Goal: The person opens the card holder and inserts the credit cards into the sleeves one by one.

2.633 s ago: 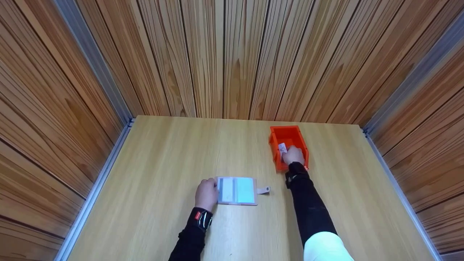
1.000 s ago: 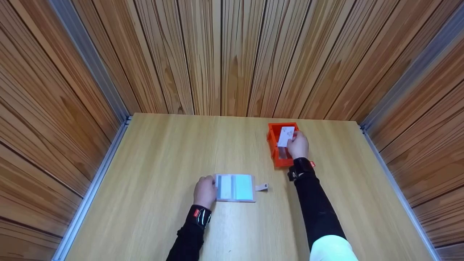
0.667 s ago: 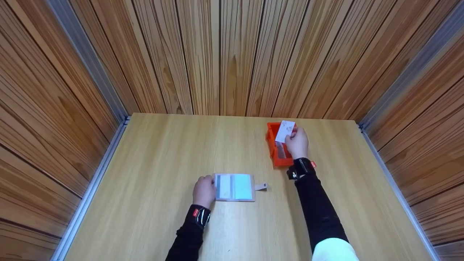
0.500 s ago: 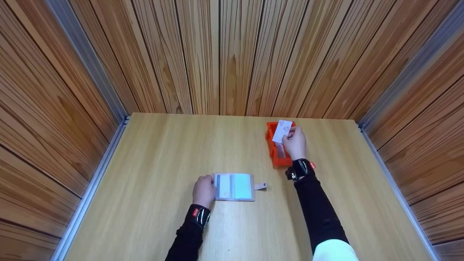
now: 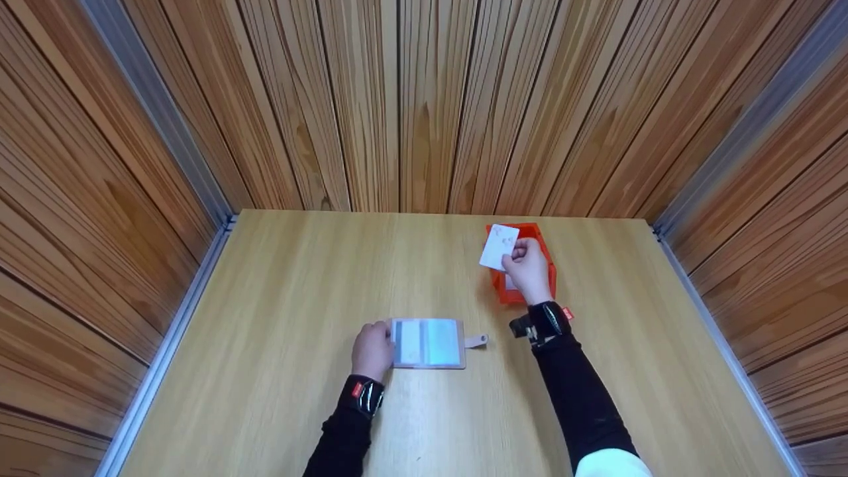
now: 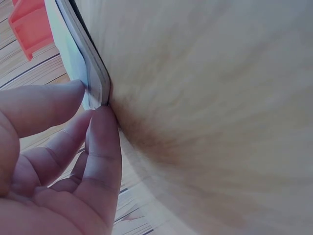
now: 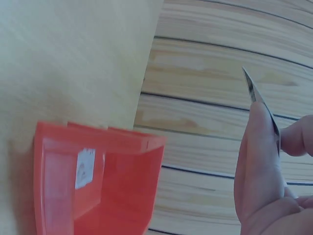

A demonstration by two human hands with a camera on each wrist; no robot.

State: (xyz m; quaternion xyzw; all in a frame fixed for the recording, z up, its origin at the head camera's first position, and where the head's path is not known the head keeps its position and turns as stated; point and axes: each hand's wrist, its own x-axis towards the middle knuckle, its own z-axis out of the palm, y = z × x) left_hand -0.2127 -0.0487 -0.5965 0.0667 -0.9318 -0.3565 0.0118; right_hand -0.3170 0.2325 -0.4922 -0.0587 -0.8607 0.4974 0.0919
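So from the wrist cam, the right hand (image 7: 266,183) was off on the right side pinching a thin white card (image 7: 261,105) between finger and thumb, and you only saw the card edge-on, pointing up against the wood-panel wall (image 7: 220,63). Down in the lower left sat the orange bin (image 7: 124,191) on the light wooden table (image 7: 73,58), open side towards the camera, with a little white label (image 7: 86,168) showing on its inner wall, well apart from the card

So the card holder (image 5: 428,342) lies open on the desk (image 5: 278,371), left hand (image 5: 372,349) at its left edge. Bin (image 5: 523,278) sits further back to the right, right hand (image 5: 528,268) holding a card (image 5: 498,246) above it.
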